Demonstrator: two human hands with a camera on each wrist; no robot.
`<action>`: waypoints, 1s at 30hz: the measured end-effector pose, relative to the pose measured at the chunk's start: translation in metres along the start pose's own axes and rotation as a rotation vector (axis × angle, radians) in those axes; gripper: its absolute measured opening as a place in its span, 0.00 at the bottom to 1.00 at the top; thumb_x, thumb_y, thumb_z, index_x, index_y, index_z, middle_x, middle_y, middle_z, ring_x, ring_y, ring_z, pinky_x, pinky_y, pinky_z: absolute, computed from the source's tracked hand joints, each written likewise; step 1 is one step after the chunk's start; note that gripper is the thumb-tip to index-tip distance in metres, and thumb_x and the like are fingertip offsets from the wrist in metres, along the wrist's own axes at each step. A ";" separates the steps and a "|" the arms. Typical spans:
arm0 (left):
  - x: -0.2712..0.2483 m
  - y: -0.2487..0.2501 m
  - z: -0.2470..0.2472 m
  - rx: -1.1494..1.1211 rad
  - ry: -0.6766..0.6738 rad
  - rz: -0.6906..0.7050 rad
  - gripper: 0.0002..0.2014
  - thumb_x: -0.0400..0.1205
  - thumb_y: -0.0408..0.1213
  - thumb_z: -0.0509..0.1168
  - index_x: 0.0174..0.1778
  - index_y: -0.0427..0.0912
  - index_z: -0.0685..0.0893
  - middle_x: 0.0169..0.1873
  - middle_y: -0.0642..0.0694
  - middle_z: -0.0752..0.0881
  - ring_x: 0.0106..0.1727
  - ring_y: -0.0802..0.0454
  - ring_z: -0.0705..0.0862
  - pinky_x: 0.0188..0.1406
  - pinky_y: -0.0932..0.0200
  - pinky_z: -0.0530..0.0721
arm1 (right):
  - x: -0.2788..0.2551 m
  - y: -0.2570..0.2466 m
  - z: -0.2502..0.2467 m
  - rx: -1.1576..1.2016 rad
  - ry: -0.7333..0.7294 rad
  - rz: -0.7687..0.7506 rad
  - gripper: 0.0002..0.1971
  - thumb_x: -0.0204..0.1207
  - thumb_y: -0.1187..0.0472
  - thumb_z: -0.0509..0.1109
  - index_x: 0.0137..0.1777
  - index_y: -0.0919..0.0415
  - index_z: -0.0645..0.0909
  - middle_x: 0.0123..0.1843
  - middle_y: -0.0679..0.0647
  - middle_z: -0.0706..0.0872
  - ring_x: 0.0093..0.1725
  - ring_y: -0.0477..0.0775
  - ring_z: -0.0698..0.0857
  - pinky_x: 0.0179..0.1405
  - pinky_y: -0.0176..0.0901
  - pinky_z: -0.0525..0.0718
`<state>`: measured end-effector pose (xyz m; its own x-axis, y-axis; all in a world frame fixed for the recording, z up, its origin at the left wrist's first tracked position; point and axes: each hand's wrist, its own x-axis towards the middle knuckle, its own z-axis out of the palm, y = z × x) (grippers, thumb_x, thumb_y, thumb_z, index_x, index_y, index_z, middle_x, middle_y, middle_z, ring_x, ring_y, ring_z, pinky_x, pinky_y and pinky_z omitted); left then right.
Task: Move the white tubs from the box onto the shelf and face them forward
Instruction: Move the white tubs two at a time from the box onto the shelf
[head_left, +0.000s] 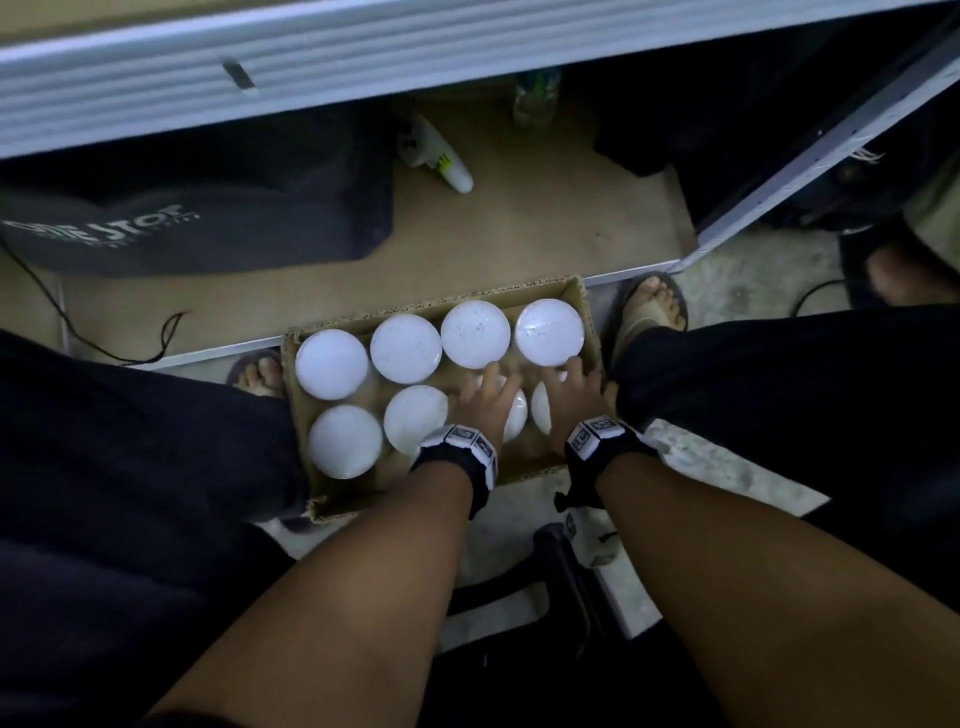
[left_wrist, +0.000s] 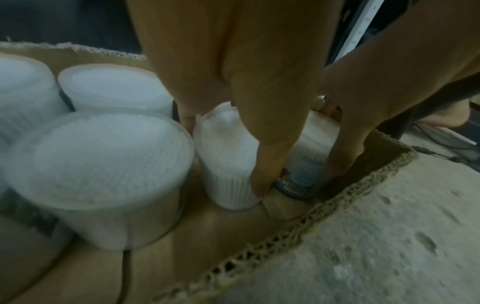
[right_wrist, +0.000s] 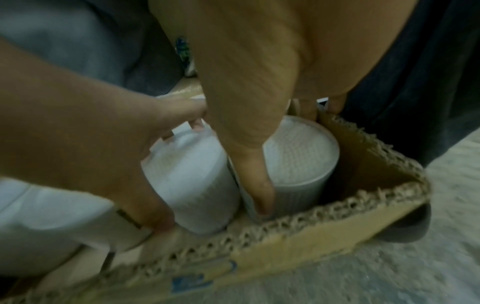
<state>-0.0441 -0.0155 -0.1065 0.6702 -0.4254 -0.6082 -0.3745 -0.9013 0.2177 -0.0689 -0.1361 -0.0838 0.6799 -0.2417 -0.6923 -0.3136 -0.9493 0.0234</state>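
So I'm looking down at a shallow brown corrugated cardboard box (head_left: 581, 296) sitting on the rough grey concrete floor (head_left: 727, 467) between my feet, and it's packed with round white plastic tubs (head_left: 405, 348) standing upright in two rows of four, lids up. My left hand (head_left: 485, 397) is down over the third tub of the near row, a white ribbed tub (left_wrist: 228, 156), with the thumb down one side and the fingers down the far side, so it's wrapped around it. My right hand (head_left: 571, 392) is on the last tub of that row, the white tub in the box's right corner (right_wrist: 298, 156), thumb wedged down between the two tubs and the other fingers tucked behind it against the cardboard wall, so that one's gripped too. From the left wrist cam you can see a blue label with a barcode (left_wrist: 296, 185) low on that corner tub's side. Both tubs look like they're on the box bottom, though the wrist views are pretty blurry so I can't tell for sure. The other six tubs sit untouched. Past the box is the low tan shelf board (head_left: 519, 234) with a grey metal edge, holding a dark fabric bag with white lettering (head_left: 208, 218) and a white spray bottle lying on its side (head_left: 441, 156).
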 end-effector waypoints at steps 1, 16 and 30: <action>-0.001 0.000 0.000 -0.005 -0.001 0.019 0.29 0.76 0.41 0.70 0.72 0.49 0.68 0.72 0.42 0.67 0.68 0.34 0.70 0.54 0.42 0.80 | -0.001 0.001 -0.001 -0.019 0.027 -0.014 0.29 0.75 0.58 0.69 0.76 0.53 0.67 0.76 0.62 0.65 0.73 0.69 0.68 0.71 0.64 0.69; -0.026 -0.007 -0.129 -0.145 -0.084 0.039 0.48 0.57 0.41 0.81 0.73 0.51 0.66 0.69 0.43 0.65 0.68 0.37 0.74 0.62 0.43 0.82 | -0.050 -0.009 -0.108 0.058 0.066 -0.089 0.29 0.72 0.57 0.63 0.74 0.53 0.66 0.80 0.62 0.60 0.75 0.73 0.66 0.70 0.67 0.67; -0.138 0.014 -0.296 -0.211 0.347 0.237 0.46 0.59 0.49 0.79 0.73 0.59 0.67 0.66 0.51 0.69 0.68 0.45 0.72 0.63 0.43 0.81 | -0.167 0.003 -0.276 0.081 0.390 -0.164 0.40 0.57 0.59 0.83 0.68 0.46 0.68 0.69 0.55 0.60 0.66 0.69 0.67 0.61 0.57 0.72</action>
<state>0.0478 0.0061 0.2069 0.7702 -0.5911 -0.2397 -0.4288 -0.7580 0.4916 -0.0005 -0.1538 0.2313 0.9197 -0.1620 -0.3577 -0.2214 -0.9663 -0.1316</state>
